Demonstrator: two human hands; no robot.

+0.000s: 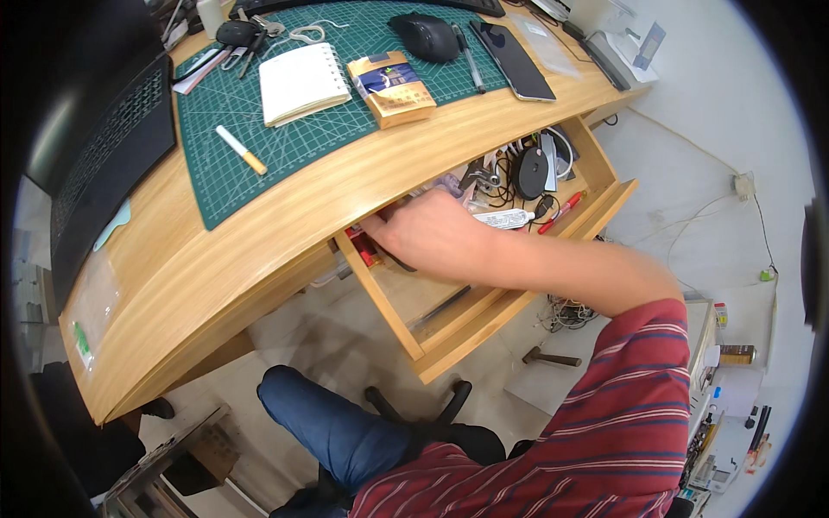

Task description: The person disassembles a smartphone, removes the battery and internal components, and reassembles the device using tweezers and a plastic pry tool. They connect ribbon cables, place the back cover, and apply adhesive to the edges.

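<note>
My right hand [423, 226] reaches into the open wooden drawer [387, 298] under the desk's front edge. Its fingers are partly hidden by the desk top and by the hand itself, so what they hold, if anything, does not show. Small red items [366, 250] lie beside the fingers. To the right of the hand in the drawer are a white printed tube [504, 218], a red pen [561, 212], a black round reel [529, 173] and tangled cables. My left hand is out of view.
On the desk's green cutting mat [211, 186] lie a cigarette [242, 149], a spiral notebook [304, 85], a gold-and-blue cigarette pack [391, 90], a black mouse [424, 37] and a pen [469, 57]. A phone [513, 60] sits to the right. A hammer [551, 356] rests lower right.
</note>
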